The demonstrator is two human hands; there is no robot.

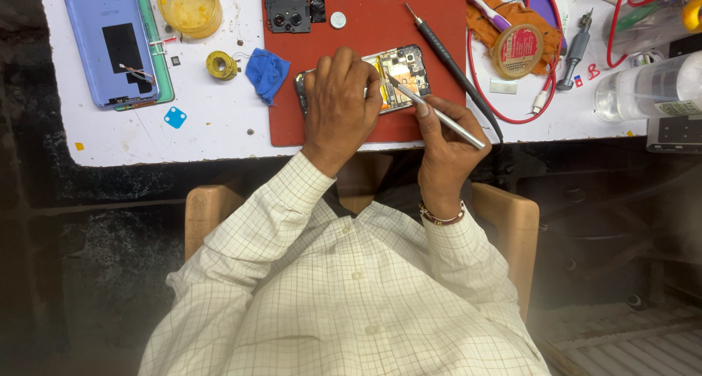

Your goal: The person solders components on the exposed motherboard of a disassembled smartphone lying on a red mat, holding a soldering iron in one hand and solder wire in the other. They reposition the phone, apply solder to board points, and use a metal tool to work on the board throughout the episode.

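Opened phone lies on the red mat, back cover already off at far left; left hand clamps it, right hand grips tweezers apparently probing the exposed board, reassembly outstanding.

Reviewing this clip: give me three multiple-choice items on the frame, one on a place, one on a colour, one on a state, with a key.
1. Where does the opened phone lie?
A. on the red mat
B. on the blue back cover
C. in the yellow dish

2. What colour is the crumpled cloth left of the mat?
A. green
B. blue
C. white

3. What is the right hand doing?
A. resting empty
B. holding a metal tool with its tip at the phone
C. gripping the black screwdriver

Key: 1 A, the phone sits on the mat under the left hand. 2 B, the cloth is plainly blue. 3 B, its fingers pinch the silver tool, while the black screwdriver lies untouched.
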